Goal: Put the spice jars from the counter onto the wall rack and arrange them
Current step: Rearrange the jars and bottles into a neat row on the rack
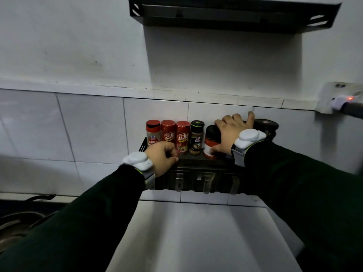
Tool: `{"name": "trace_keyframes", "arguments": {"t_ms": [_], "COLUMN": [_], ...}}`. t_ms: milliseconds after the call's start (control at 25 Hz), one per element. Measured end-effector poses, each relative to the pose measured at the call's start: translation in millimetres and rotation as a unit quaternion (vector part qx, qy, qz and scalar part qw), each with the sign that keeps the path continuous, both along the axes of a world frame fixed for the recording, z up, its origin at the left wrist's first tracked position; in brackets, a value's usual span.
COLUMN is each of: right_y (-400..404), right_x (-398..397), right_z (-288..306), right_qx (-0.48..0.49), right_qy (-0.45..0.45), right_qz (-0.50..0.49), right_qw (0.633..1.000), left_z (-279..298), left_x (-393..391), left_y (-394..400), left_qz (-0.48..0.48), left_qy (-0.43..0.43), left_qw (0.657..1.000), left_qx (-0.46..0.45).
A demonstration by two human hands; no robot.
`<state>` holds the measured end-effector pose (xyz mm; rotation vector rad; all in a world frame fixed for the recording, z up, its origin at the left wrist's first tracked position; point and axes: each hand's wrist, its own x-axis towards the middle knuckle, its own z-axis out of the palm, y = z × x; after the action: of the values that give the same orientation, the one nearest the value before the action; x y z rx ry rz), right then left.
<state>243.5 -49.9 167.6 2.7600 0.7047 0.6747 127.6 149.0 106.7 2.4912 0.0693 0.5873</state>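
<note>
- The arranging step looks to be in hand: five jars are already standing on the rack (198, 160), and the counter (196, 232) below is showing no jars in this view
- The right hand (231, 132) is wrapping around the wide jar (211, 142) — fingers over its black lid and far side, thumb pressing low on the label — so it is gripping that jar, which is sitting upright on the rack just right of the dark jar (196, 138)
- The left hand (163, 154) is curling loosely at the rack's front edge, in front of the garlic jar (153, 133) and the two red jars (174, 135); whether it is pinching anything I cannot tell
- A black round lid (265, 124) is showing beyond the right hand, its body hidden
- Next, I judge, the wide jar is needing a small slide or turn to line up with the row without knocking its neighbour
- The row is reading left to right: garlic jar with red cap, two matching red jars touching each other, the slim dark jar with black cap, then the squat wide jar with a red-and-white label — all upright, labels facing out
</note>
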Motion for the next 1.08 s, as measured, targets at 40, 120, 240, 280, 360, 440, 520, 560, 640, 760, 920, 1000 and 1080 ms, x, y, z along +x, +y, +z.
{"name": "trace_keyframes", "arguments": {"t_ms": [40, 120, 240, 280, 360, 440, 520, 560, 640, 760, 920, 1000, 1080], "right_y": [-0.9, -2.4, -2.2, -1.0, 2.5, 7.9, 15.9, 20.9, 32.2, 49.5, 69.4, 74.1, 75.3], "right_x": [0.4, 2.3, 1.0, -0.7, -5.4, -9.1, -9.1, -8.3, -4.3, -0.9, 5.3, 7.7, 8.3], "right_z": [-3.1, -8.5, -9.7, -9.8, -10.3, -8.5, -3.7, -0.2, 7.4, 16.2, 16.8, 12.9, 9.5], "right_qx": [-0.014, -0.039, -0.035, -0.034, -0.023, 0.025, 0.07, 0.081, 0.088, 0.051, -0.073, -0.099, -0.102], "right_qy": [-0.004, -0.017, -0.01, -0.01, -0.023, -0.027, -0.018, -0.014, -0.009, -0.009, -0.025, -0.045, -0.061], "right_qz": [0.02, 0.047, 0.043, 0.039, 0.033, 0.035, 0.052, 0.061, 0.082, 0.123, 0.165, 0.175, 0.185], "right_qw": [1.0, 0.998, 0.998, 0.999, 0.999, 0.999, 0.996, 0.995, 0.993, 0.991, 0.983, 0.979, 0.976], "left_z": [0.4, 1.0, 0.5, 0.3, 0.1, 3.2, 11.4, 16.5, 26.1, 34.8, 34.7, 33.8, 34.5], "left_x": [-1.3, -1.9, -2.1, -3.2, -4.3, -4.1, 1.8, 6.1, 16.0, 30.2, 39.1, 33.8, 21.8], "left_y": [-0.6, -1.2, -1.5, -1.7, 0.9, 10.6, 28.5, 38.8, 54.9, 63.1, 65.7, 66.4, 68.8], "left_qz": [0.001, 0.004, 0.003, 0.001, 0.004, 0.031, 0.092, 0.125, 0.164, 0.151, 0.11, 0.105, 0.107], "left_qy": [0.001, -0.001, -0.006, -0.004, -0.002, -0.038, -0.124, -0.154, -0.156, -0.086, -0.027, -0.034, -0.051], "left_qw": [1.0, 1.0, 1.0, 1.0, 1.0, 0.999, 0.988, 0.98, 0.974, 0.985, 0.992, 0.993, 0.992], "left_qx": [-0.001, -0.005, -0.012, -0.013, -0.008, -0.012, -0.012, -0.011, -0.015, 0.006, 0.047, 0.045, 0.04]}}
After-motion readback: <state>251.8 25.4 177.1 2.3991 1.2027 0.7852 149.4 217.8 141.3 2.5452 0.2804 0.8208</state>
